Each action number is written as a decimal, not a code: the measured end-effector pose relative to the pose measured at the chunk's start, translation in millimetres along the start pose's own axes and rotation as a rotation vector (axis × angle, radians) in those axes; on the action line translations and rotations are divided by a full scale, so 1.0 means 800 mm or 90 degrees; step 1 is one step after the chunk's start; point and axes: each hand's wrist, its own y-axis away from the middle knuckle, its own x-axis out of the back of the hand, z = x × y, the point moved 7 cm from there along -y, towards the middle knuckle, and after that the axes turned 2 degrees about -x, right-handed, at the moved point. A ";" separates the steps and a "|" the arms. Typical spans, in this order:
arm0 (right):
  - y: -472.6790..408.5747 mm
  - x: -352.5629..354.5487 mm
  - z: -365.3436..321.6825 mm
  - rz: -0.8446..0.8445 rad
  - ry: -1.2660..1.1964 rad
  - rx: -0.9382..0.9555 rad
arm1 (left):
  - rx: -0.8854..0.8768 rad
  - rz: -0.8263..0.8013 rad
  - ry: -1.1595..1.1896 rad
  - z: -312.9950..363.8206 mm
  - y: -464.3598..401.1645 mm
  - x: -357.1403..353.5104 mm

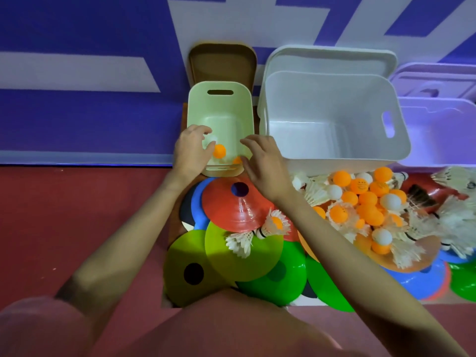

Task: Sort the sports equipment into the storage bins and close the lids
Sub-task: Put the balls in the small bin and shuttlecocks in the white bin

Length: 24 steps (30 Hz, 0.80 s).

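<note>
A small pale green bin (195, 109) stands open at the wall, its brown lid (222, 63) leaning behind it. My left hand (192, 152) hovers over the bin's near left side with fingers spread. A blurred white ball (213, 138) is just off its fingertips, and an orange ball (219, 151) lies beside it. My right hand (260, 163) is spread over the near right rim, above another orange ball (237, 160). The large white bin (332, 99) to the right holds nothing visible, and its lid (332, 57) stands behind it.
A heap of orange and white balls (368, 199) mixed with feather shuttlecocks (412, 228) lies right of my arms. Flat disc cones, red (237, 210), yellow-green (242, 256) and green (278, 276), overlap in front of me. Another white bin (443, 130) stands at far right.
</note>
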 end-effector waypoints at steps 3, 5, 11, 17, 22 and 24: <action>0.038 0.015 0.015 -0.027 -0.049 -0.016 | -0.032 0.020 0.077 0.007 0.020 0.001; 0.070 0.021 0.033 -0.059 -0.057 -0.046 | -0.079 0.051 0.133 0.025 0.040 0.009; 0.151 0.012 0.084 -0.279 -0.059 -0.157 | -0.132 -0.022 0.260 0.074 0.101 -0.018; 0.171 -0.018 0.090 -0.403 -0.084 -0.195 | -0.110 -0.236 0.172 0.083 0.110 -0.088; 0.166 -0.034 0.091 -0.421 -0.080 -0.217 | -0.027 -0.309 0.142 0.085 0.092 -0.134; 0.165 -0.037 0.090 -0.427 -0.092 -0.222 | -0.002 -0.321 0.114 0.088 0.084 -0.151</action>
